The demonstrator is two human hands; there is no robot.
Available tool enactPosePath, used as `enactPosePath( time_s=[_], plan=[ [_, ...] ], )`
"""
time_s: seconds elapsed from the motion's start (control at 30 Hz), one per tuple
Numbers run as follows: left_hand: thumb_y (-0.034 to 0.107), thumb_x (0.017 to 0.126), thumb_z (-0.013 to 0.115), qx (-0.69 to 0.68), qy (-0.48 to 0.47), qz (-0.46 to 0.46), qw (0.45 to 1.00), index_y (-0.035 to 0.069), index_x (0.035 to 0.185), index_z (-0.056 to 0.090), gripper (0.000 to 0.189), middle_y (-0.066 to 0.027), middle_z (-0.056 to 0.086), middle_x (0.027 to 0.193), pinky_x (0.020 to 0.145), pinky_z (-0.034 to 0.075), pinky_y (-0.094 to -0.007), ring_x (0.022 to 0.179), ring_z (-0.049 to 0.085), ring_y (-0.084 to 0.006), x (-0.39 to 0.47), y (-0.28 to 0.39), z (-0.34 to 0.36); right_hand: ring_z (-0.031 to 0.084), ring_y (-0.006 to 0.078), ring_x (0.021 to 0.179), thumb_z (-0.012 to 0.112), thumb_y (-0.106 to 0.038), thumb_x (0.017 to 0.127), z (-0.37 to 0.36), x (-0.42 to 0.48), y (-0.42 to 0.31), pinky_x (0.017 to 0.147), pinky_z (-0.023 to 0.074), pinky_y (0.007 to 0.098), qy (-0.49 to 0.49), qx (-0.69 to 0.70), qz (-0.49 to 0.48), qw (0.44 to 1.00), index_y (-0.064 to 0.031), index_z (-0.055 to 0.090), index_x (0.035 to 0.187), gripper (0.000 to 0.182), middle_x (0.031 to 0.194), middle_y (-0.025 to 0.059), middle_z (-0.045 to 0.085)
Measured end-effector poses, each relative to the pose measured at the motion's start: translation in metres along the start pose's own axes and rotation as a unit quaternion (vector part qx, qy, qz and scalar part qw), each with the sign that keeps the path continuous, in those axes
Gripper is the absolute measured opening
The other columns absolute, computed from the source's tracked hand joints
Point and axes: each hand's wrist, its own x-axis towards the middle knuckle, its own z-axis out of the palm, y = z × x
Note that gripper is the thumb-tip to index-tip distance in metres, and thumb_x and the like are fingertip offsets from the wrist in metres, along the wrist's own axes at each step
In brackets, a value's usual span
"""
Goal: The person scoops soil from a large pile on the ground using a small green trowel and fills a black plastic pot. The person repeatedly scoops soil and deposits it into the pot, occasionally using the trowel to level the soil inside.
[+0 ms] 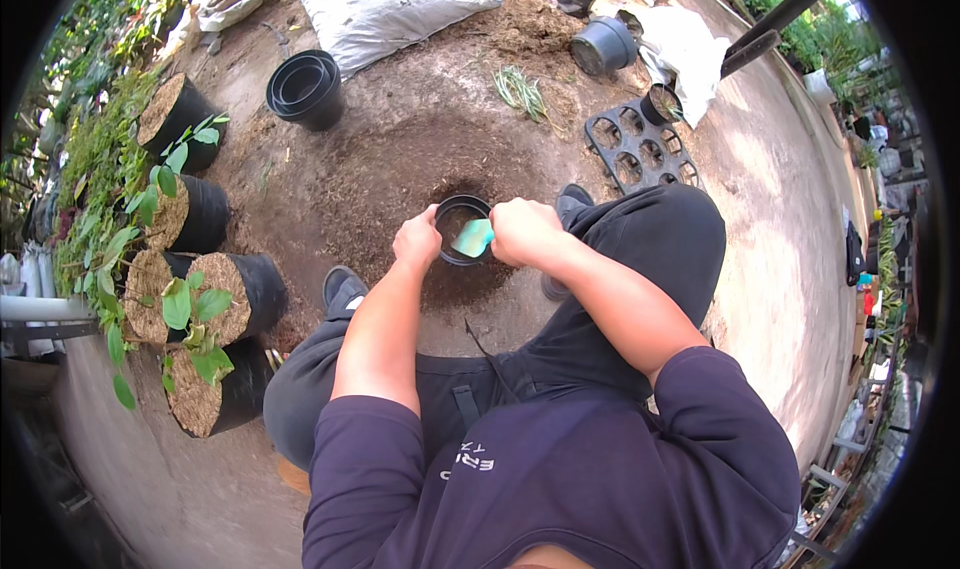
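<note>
Between my feet stands a round black plastic pot (460, 200) on the soil-strewn ground. My left hand (418, 239) grips its left rim, thumb at the top edge. A light green hand trowel (473, 237) is in my right hand (523, 231), which is closed at the pot's right rim; the blade is over or inside the pot opening. The trowel's handle is hidden by my fingers. How full the pot is, I cannot tell.
Nested black pots (306, 89) stand ahead on the left, near a white sack (390, 6). Several black planting bags (262, 295) with fibrous filling and leafy stems are at the left. A black seedling tray (643, 147) and a grey pot (604, 45) lie ahead right.
</note>
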Motion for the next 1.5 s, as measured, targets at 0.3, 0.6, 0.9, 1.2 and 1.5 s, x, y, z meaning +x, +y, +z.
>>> enactPosePath(
  time_s=[0.3,0.6,0.9,1.2,1.5],
  plan=[
    [0.026,0.090,0.045,-0.015,-0.006,0.009,1.000,0.037,0.123,0.051,0.035,-0.0122,0.062,0.107,0.084,0.048,-0.0414,0.099,0.059,-0.0315,-0.004,0.004,-0.004,0.064,0.0292,0.094,0.060,-0.009,0.070,0.001,0.006,0.007,0.078,0.0513,0.0374,-0.035,-0.008,0.035,0.999,-0.0014,0.066,0.095,0.026,0.097,0.0166,0.066],
    [0.026,0.090,0.045,-0.042,-0.006,0.009,0.999,0.035,0.124,0.050,0.035,-0.0127,0.061,0.109,0.086,0.046,-0.0412,0.102,0.058,-0.0312,0.000,-0.003,-0.001,0.064,0.0308,0.090,0.057,-0.010,0.070,-0.020,-0.012,0.015,0.077,0.0512,0.0387,0.024,0.038,-0.008,0.999,-0.0006,0.067,0.091,0.024,0.093,0.0194,0.065],
    [0.026,0.090,0.045,-0.039,0.000,-0.002,0.999,0.036,0.123,0.051,0.035,-0.0123,0.061,0.110,0.086,0.046,-0.0410,0.102,0.058,-0.0310,-0.003,0.000,-0.003,0.064,0.0305,0.091,0.058,-0.012,0.072,-0.010,-0.003,0.013,0.079,0.0510,0.0381,-0.009,0.012,-0.002,1.000,-0.0011,0.066,0.095,0.026,0.096,0.0187,0.065],
    [0.025,0.091,0.044,-0.035,-0.003,0.011,0.999,0.035,0.124,0.050,0.035,-0.0138,0.061,0.108,0.085,0.046,-0.0420,0.101,0.058,-0.0319,-0.003,0.002,-0.004,0.063,0.0315,0.092,0.057,-0.011,0.073,-0.006,0.006,0.014,0.078,0.0513,0.0387,-0.018,0.018,0.002,1.000,0.0012,0.065,0.093,0.025,0.096,0.0198,0.065],
    [0.026,0.092,0.043,-0.034,-0.009,0.000,0.999,0.035,0.123,0.051,0.034,-0.0128,0.061,0.108,0.085,0.047,-0.0411,0.100,0.059,-0.0311,-0.005,0.005,-0.007,0.063,0.0310,0.093,0.057,-0.007,0.071,0.006,0.013,0.010,0.078,0.0516,0.0392,-0.033,0.025,-0.009,0.999,-0.0002,0.065,0.094,0.025,0.097,0.0193,0.065]
  ],
)
